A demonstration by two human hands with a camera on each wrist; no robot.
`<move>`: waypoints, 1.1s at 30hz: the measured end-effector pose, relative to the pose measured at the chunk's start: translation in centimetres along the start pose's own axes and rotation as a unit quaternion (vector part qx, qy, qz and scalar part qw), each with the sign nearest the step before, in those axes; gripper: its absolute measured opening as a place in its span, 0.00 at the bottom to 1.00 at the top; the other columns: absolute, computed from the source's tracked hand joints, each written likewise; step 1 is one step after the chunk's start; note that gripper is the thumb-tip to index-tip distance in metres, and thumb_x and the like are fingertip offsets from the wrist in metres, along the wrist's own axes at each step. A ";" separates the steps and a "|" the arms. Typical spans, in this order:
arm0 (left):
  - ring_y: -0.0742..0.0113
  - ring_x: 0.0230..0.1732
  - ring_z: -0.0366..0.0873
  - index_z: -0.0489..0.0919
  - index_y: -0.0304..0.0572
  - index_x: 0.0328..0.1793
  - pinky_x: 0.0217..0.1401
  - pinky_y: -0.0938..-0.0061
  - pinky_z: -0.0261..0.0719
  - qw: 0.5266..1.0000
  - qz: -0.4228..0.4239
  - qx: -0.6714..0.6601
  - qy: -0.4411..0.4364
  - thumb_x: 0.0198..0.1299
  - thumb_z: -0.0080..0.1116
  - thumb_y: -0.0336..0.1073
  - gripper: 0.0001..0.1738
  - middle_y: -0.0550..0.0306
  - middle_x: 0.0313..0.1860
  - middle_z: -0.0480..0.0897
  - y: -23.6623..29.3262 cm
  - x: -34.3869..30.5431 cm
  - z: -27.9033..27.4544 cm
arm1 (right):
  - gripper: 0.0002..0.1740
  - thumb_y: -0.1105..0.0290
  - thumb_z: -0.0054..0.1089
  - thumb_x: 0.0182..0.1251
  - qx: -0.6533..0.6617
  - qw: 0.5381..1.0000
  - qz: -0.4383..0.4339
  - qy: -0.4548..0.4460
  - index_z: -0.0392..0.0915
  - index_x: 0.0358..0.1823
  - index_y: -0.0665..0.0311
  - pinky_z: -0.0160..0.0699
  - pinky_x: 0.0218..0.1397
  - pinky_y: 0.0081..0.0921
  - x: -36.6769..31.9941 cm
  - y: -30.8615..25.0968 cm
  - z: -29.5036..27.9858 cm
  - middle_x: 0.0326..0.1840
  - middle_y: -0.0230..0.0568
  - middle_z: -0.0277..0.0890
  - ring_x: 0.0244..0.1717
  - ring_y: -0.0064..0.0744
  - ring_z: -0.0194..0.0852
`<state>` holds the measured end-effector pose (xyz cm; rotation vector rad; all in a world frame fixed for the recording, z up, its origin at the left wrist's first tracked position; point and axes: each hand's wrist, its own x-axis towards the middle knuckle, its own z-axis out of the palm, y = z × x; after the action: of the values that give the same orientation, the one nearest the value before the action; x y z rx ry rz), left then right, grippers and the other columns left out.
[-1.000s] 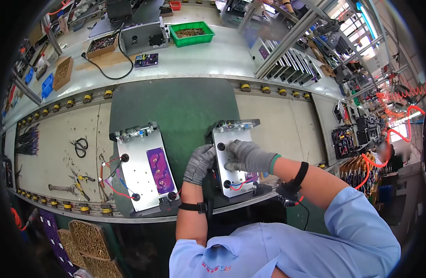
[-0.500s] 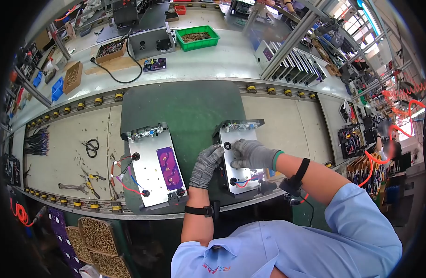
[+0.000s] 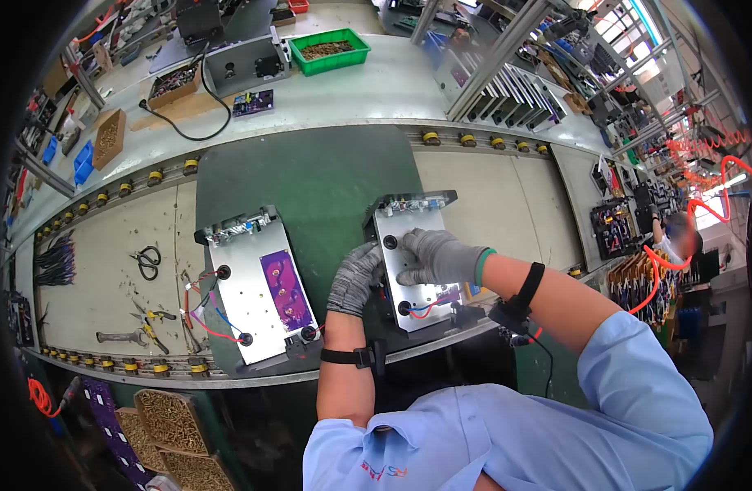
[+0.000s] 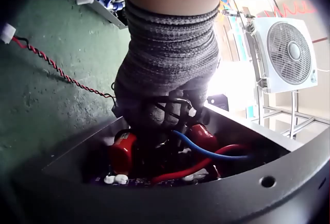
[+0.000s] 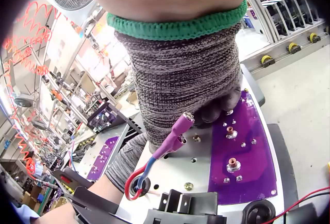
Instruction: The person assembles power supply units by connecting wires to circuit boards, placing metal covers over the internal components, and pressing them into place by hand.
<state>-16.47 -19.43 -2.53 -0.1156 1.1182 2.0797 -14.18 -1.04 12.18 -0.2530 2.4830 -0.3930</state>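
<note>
A grey knitted glove covers each hand. My left hand (image 3: pixel 355 280) is at the left side of the right-hand metal chassis (image 3: pixel 398 268); in the left wrist view its fingers reach into the casing among a black cable, a blue wire (image 4: pixel 198 149), a red wire (image 4: pixel 180 175) and red cylindrical parts (image 4: pixel 122 150). Its fingertips are mostly hidden, and I cannot tell whether they grip a wire. My right hand (image 3: pixel 443 260) rests on the chassis top beside the upper black grommet (image 3: pixel 390 242), its fingers over the purple circuit board (image 5: pixel 242 152). Wires with purple-sleeved terminals (image 5: pixel 175 133) rise from the lower grommet.
A second chassis (image 3: pixel 249 299) with a purple board stands left on the green mat (image 3: pixel 322 172). Scissors (image 3: pixel 147 262), pliers (image 3: pixel 153 326) and a wrench (image 3: pixel 120 336) lie farther left. A green bin (image 3: pixel 331 61) of small parts sits on the back bench; boxes of brass-coloured parts are below left.
The head view has shifted slightly. My left fingertips came closer to the upper grommet, then drew back a little to the chassis edge. My right hand stays on the chassis top.
</note>
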 end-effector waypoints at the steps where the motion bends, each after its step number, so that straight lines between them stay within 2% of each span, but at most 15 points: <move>1: 0.83 0.25 0.70 0.82 0.42 0.57 0.26 0.84 0.65 1.000 -0.003 -0.001 -0.001 0.64 0.69 0.47 0.21 0.69 0.32 0.81 -0.1 -0.1 0.1 | 0.37 0.41 0.68 0.61 0.002 1.000 0.003 -0.001 0.74 0.55 0.68 0.77 0.58 0.45 0.0 0.0 0.1 0.47 0.55 0.78 0.52 0.56 0.80; 3: 0.83 0.24 0.69 0.82 0.42 0.56 0.25 0.84 0.64 0.999 -0.017 -0.033 0.037 0.64 0.69 0.47 0.21 0.70 0.31 0.80 0.6 -0.9 0.8 | 0.36 0.41 0.68 0.60 0.004 1.000 -0.007 0.022 0.75 0.53 0.68 0.78 0.58 0.44 0.0 0.1 0.4 0.47 0.55 0.79 0.52 0.56 0.80; 4: 0.83 0.23 0.68 0.82 0.43 0.54 0.24 0.84 0.63 0.999 -0.015 -0.040 0.030 0.64 0.69 0.47 0.19 0.72 0.29 0.78 0.6 -0.9 0.8 | 0.36 0.41 0.68 0.60 -0.001 1.000 -0.006 0.026 0.75 0.52 0.68 0.78 0.58 0.44 0.2 0.3 0.7 0.47 0.54 0.79 0.52 0.56 0.80; 9: 0.82 0.22 0.70 0.85 0.44 0.51 0.24 0.83 0.65 1.000 -0.013 0.015 -0.015 0.67 0.66 0.45 0.15 0.71 0.27 0.80 0.8 0.6 -0.3 | 0.36 0.41 0.69 0.60 0.008 1.000 0.018 0.003 0.76 0.53 0.68 0.78 0.58 0.44 0.0 0.0 0.3 0.48 0.55 0.79 0.52 0.55 0.80; 11: 0.82 0.22 0.67 0.83 0.45 0.51 0.23 0.82 0.63 0.999 0.028 0.016 -0.025 0.64 0.70 0.46 0.16 0.71 0.27 0.76 0.5 0.9 -0.3 | 0.36 0.40 0.69 0.59 0.002 1.000 0.004 0.021 0.76 0.51 0.68 0.79 0.57 0.44 0.1 0.1 0.4 0.47 0.55 0.79 0.51 0.55 0.81; 12: 0.82 0.23 0.68 0.83 0.46 0.50 0.24 0.81 0.64 0.999 0.050 0.001 -0.001 0.65 0.68 0.45 0.15 0.70 0.26 0.76 -0.1 0.9 0.1 | 0.36 0.41 0.69 0.59 -0.003 1.000 0.002 0.024 0.76 0.51 0.69 0.79 0.57 0.43 0.1 0.0 0.4 0.46 0.54 0.79 0.51 0.55 0.81; 16: 0.82 0.24 0.68 0.83 0.45 0.50 0.26 0.81 0.64 0.999 0.051 0.015 -0.004 0.65 0.68 0.46 0.15 0.71 0.27 0.77 -0.2 0.4 -0.1 | 0.35 0.41 0.69 0.60 0.015 1.000 0.006 0.009 0.76 0.50 0.69 0.79 0.55 0.44 0.0 -0.3 0.1 0.45 0.53 0.79 0.50 0.55 0.81; 18: 0.83 0.25 0.69 0.82 0.44 0.49 0.27 0.82 0.64 0.987 0.019 -0.094 -0.130 0.64 0.69 0.49 0.18 0.71 0.28 0.77 0.3 0.3 -1.0 | 0.35 0.41 0.69 0.60 0.010 1.000 -0.005 0.027 0.76 0.50 0.69 0.79 0.55 0.44 0.1 0.1 0.4 0.45 0.53 0.79 0.50 0.55 0.81; 19: 0.83 0.25 0.69 0.82 0.44 0.49 0.27 0.82 0.64 0.987 0.020 -0.091 -0.130 0.64 0.69 0.49 0.18 0.71 0.28 0.77 0.0 0.2 -1.0 | 0.35 0.41 0.69 0.60 0.007 0.999 -0.011 0.042 0.76 0.50 0.69 0.79 0.55 0.44 0.0 0.3 0.7 0.45 0.53 0.79 0.50 0.55 0.81; 21: 0.83 0.25 0.69 0.82 0.44 0.49 0.27 0.81 0.64 0.994 0.075 0.069 -0.028 0.61 0.70 0.51 0.20 0.72 0.28 0.77 1.6 -2.0 1.4 | 0.36 0.41 0.69 0.60 0.013 0.999 0.000 0.031 0.76 0.51 0.69 0.79 0.56 0.43 -0.1 -0.1 0.5 0.46 0.53 0.80 0.51 0.54 0.81; 23: 0.82 0.25 0.70 0.83 0.45 0.48 0.27 0.81 0.64 0.994 0.081 0.063 -0.025 0.60 0.71 0.49 0.19 0.72 0.28 0.78 1.0 -1.4 0.9 | 0.36 0.41 0.69 0.60 0.017 1.000 0.012 0.023 0.76 0.52 0.68 0.79 0.57 0.43 -0.1 -0.2 0.3 0.47 0.53 0.80 0.52 0.54 0.81; 25: 0.82 0.26 0.71 0.83 0.46 0.47 0.27 0.82 0.65 0.990 0.082 0.117 -0.010 0.58 0.72 0.46 0.17 0.72 0.29 0.79 1.3 -1.7 1.1 | 0.36 0.42 0.70 0.60 0.028 0.999 0.001 0.026 0.76 0.54 0.68 0.79 0.58 0.43 -0.4 -0.1 0.4 0.48 0.53 0.80 0.53 0.54 0.81; 29: 0.82 0.26 0.72 0.84 0.47 0.46 0.28 0.83 0.66 0.987 0.098 0.123 -0.029 0.57 0.72 0.43 0.15 0.71 0.29 0.79 1.5 -1.3 1.1 | 0.36 0.42 0.70 0.60 0.023 0.999 -0.006 0.029 0.77 0.53 0.68 0.79 0.58 0.43 -0.2 0.1 0.5 0.49 0.52 0.80 0.53 0.53 0.81; 31: 0.83 0.25 0.72 0.83 0.46 0.45 0.27 0.84 0.66 0.991 0.105 0.078 -0.010 0.56 0.72 0.40 0.14 0.71 0.29 0.79 1.4 -1.3 1.5 | 0.36 0.42 0.70 0.59 0.012 0.999 -0.018 0.049 0.77 0.53 0.68 0.79 0.57 0.42 -0.1 0.3 0.9 0.47 0.52 0.81 0.52 0.53 0.81; 33: 0.83 0.25 0.71 0.83 0.46 0.45 0.27 0.84 0.65 0.992 0.111 0.060 -0.008 0.56 0.71 0.39 0.13 0.71 0.28 0.79 1.3 -1.2 1.7 | 0.36 0.42 0.70 0.59 0.014 0.999 -0.007 0.033 0.77 0.53 0.68 0.79 0.57 0.43 -0.2 0.1 0.4 0.47 0.52 0.81 0.52 0.53 0.81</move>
<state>-15.97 -19.25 -0.12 0.0877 1.2928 2.1954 -13.80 -0.99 11.94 -0.2497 2.5392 -0.4494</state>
